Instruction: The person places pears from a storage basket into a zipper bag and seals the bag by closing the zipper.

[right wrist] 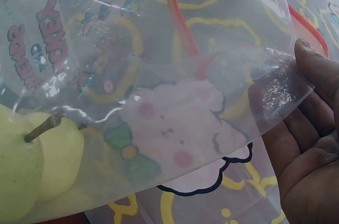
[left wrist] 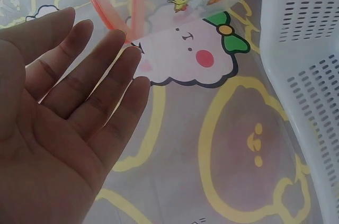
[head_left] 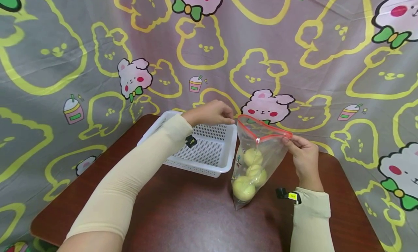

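A clear zip bag with a red zip edge hangs over the table, its mouth apart. Inside lie several pale yellow-green pears; a brown stem shows on one pear in the right wrist view. My right hand pinches the bag's right top corner between thumb and fingers. My left hand hovers over the basket's back edge, beside the bag's left top corner. In the left wrist view its fingers are loosely extended, with nothing held; whether the fingertips touch the red zip I cannot tell.
A white perforated plastic basket stands on the dark brown table, left of the bag. No fruit shows in its visible part; my left arm covers some of it. A patterned curtain hangs behind the table.
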A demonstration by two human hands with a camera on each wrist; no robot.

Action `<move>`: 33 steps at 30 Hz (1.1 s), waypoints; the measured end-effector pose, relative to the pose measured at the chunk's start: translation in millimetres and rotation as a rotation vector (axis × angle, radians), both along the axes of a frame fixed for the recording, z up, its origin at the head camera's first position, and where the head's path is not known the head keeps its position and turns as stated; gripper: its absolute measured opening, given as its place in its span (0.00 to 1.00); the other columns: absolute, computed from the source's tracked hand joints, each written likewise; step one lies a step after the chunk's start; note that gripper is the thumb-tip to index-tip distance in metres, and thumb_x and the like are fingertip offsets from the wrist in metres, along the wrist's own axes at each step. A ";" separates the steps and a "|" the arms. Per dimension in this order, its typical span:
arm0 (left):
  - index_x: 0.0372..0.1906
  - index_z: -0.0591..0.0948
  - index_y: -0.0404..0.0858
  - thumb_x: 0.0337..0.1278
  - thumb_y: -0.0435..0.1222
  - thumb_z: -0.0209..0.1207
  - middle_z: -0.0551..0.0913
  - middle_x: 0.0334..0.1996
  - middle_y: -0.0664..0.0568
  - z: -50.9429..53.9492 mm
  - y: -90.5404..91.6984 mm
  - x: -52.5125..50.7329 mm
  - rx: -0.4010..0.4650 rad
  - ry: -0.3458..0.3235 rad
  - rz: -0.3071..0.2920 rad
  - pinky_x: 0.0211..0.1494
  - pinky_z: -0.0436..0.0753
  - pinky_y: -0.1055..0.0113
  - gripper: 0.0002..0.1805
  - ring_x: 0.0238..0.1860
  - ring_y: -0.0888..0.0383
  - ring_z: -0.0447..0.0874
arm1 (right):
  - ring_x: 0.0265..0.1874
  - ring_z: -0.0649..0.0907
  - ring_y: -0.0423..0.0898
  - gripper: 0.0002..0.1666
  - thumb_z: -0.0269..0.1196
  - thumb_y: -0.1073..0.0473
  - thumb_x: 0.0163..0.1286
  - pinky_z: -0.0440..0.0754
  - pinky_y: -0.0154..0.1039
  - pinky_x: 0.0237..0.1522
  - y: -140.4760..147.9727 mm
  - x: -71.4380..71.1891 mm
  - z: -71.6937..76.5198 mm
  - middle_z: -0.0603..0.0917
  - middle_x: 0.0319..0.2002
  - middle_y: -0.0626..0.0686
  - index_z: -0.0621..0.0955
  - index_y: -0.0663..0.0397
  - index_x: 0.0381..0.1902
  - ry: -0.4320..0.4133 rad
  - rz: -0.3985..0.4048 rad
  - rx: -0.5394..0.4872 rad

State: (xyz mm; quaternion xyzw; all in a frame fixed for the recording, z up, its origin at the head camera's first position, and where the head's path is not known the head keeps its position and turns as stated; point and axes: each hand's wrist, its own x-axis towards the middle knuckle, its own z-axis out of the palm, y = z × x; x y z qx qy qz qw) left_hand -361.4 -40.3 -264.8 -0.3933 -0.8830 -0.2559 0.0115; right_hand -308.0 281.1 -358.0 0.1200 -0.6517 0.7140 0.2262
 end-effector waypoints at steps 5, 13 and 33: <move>0.29 0.84 0.48 0.65 0.42 0.61 0.83 0.25 0.59 -1.7 -3.5 1.9 -0.006 -0.026 0.014 0.35 0.76 0.66 0.08 0.28 0.61 0.76 | 0.29 0.86 0.41 0.11 0.69 0.73 0.58 0.80 0.31 0.34 0.2 0.8 0.1 0.88 0.28 0.49 0.85 0.71 0.41 0.012 0.007 -0.005; 0.29 0.83 0.47 0.64 0.43 0.62 0.80 0.26 0.57 -9.7 -10.7 -1.1 -0.058 0.018 0.028 0.35 0.74 0.66 0.09 0.29 0.61 0.74 | 0.29 0.86 0.40 0.11 0.69 0.73 0.58 0.80 0.31 0.35 -0.5 1.6 -0.5 0.88 0.28 0.49 0.85 0.72 0.40 0.013 0.003 0.001; 0.28 0.84 0.45 0.64 0.41 0.62 0.83 0.24 0.59 -31.0 -39.5 -9.7 -0.080 -0.015 0.072 0.33 0.76 0.66 0.09 0.25 0.61 0.76 | 0.29 0.85 0.41 0.10 0.70 0.71 0.58 0.79 0.31 0.34 -2.2 3.5 -2.4 0.88 0.28 0.49 0.86 0.69 0.39 0.002 -0.018 0.022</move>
